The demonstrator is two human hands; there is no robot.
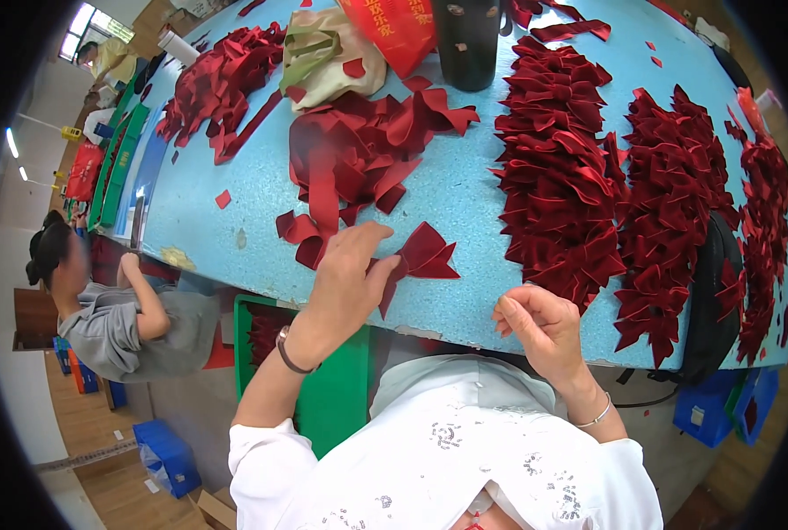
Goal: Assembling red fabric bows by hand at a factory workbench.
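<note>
My left hand (345, 278) is closed on a dark red ribbon bow (427, 253) at the table's near edge, its thumb and fingers pinching the bow's left part. The bow's pointed ends spread to the right of the thumb. Just beyond that hand lies a loose heap of red ribbon bows (359, 150), with one strip hanging down toward my fingers. My right hand (540, 331) is over the table edge, fingers curled and the thumb against them. Whether anything small is between them cannot be seen. Near it ends a long packed row of red bows (557, 177).
More bow rows (672, 212) stand at the right, beside a black bag (715, 287). A dark tumbler (467, 44), a cloth bag (332, 53) and another ribbon pile (226, 79) are at the back. A green crate (345, 380) sits below the edge. A person (133, 305) sits left.
</note>
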